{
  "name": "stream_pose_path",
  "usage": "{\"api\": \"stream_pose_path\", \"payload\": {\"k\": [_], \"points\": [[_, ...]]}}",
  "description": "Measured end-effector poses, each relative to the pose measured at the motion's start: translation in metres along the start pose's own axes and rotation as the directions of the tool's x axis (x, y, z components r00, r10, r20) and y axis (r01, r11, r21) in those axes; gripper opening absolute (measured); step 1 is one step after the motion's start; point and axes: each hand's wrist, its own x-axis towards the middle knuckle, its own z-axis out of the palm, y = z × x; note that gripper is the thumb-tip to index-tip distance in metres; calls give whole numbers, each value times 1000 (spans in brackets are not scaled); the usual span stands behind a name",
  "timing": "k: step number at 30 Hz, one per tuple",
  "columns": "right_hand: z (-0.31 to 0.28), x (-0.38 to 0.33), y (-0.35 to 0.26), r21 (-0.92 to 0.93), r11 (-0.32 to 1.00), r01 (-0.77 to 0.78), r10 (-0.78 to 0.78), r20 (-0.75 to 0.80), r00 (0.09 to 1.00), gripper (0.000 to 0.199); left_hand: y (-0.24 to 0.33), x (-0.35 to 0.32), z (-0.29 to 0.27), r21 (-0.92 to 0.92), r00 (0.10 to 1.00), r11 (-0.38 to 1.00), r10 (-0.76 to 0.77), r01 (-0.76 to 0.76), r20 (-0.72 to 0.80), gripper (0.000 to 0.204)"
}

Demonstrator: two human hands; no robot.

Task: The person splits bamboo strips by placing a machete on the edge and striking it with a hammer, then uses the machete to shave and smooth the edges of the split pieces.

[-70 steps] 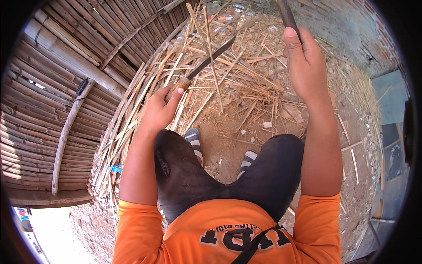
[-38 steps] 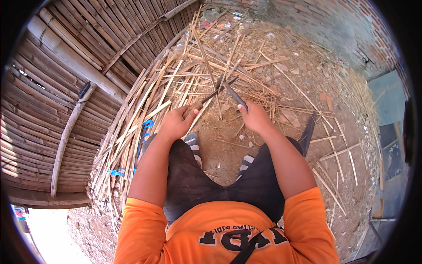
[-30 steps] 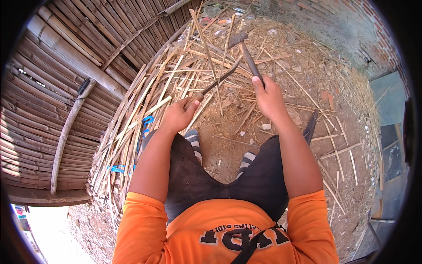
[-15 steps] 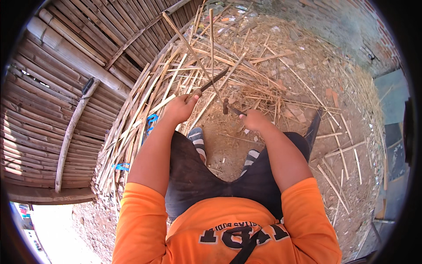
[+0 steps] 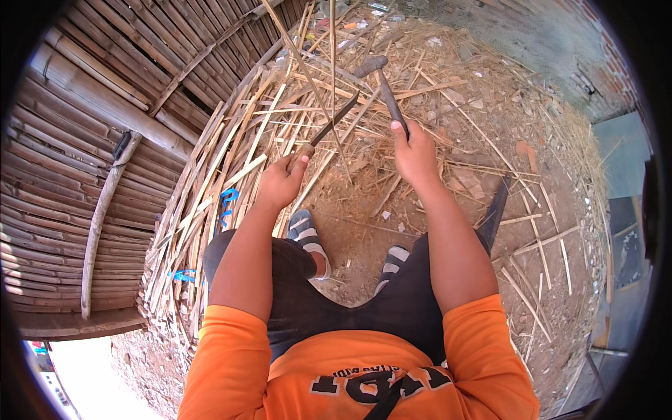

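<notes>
I have the left hand (image 5: 282, 180) closed round the handle of a knife (image 5: 336, 119), its blade slanting away from me above the middle of the floor (image 5: 357, 241). My right hand (image 5: 418, 159) grips a hammer (image 5: 393, 105), its head up near the blade tip but apart from it. At the blade stands a stick (image 5: 342, 159), which looks parted into two tall arms above; from here I can't tell whether the blade sits right in the split. I judge this one partly done, with the short lower end seemingly left. Plenty of thin strips (image 5: 199, 192) already lie heaped along the floor's left edge, blue ties (image 5: 229, 196) among them, and more are scattered toward the right edge. I can make out no container in use.
</notes>
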Motion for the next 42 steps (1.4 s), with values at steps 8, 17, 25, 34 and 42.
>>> {"api": "stream_pose_path", "payload": {"k": [8, 17, 25, 34, 42], "points": [[5, 7, -8, -39, 999, 23, -18, 124, 992, 37, -19, 1, 22, -151, 999, 988, 43, -43, -6, 60], [6, -5, -14, -123, 992, 8, 12, 162, 987, 40, -26, -2, 28, -124, 997, 992, 17, -8, 69, 73], [24, -10, 24, -167, 985, -33, 79, 279, 957, 40, -35, 3, 33, -99, 992, 995, -20, 32, 125, 73], [17, -7, -5, -60, 994, -96, 108, 221, 969, 42, -34, -1, 33, -62, 988, 996, -53, 63, 143, 76], [59, -20, 57, -198, 980, -33, 100, 338, 936, 42, -24, 5, 44, -53, 992, 998, 34, -28, 120, 72]]}}
